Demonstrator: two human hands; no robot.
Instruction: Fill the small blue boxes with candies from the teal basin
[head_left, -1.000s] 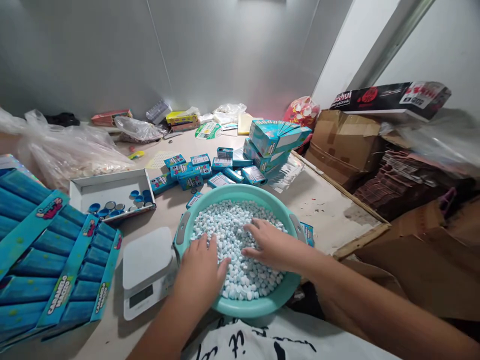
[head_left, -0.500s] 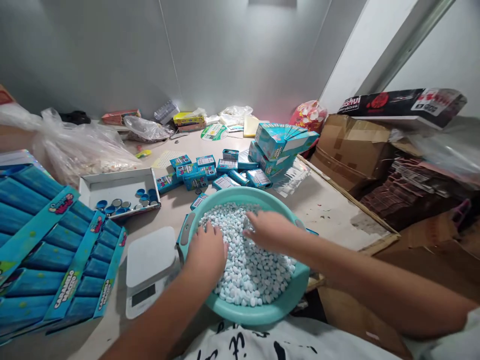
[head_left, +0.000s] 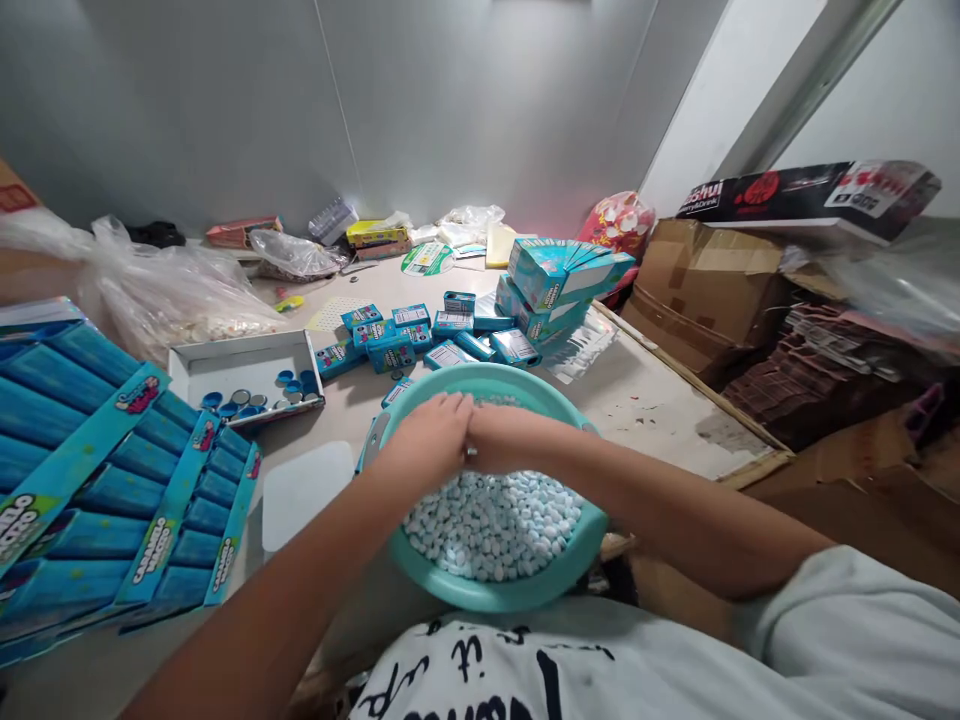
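A teal plastic basin (head_left: 517, 590) full of small white and pale blue candies (head_left: 491, 525) sits at the table's near edge in front of me. Both hands meet over the far half of the basin, resting on the candies. My left hand (head_left: 429, 438) lies with its fingers stretched towards the right, touching my right hand (head_left: 504, 440). The right hand is curled knuckles-up, and its fingers are hidden beneath it.
A white kitchen scale (head_left: 304, 492) stands left of the basin, with blue display cartons (head_left: 112, 480) further left. A white tray (head_left: 232, 362) holds blue caps. Small teal boxes (head_left: 409, 335) and a stack of them (head_left: 559, 280) lie behind the basin. Cardboard boxes (head_left: 697, 290) stand at the right.
Both hands slid from the near part of the candies to the far side of the basin and came together. The camera view tipped slightly.
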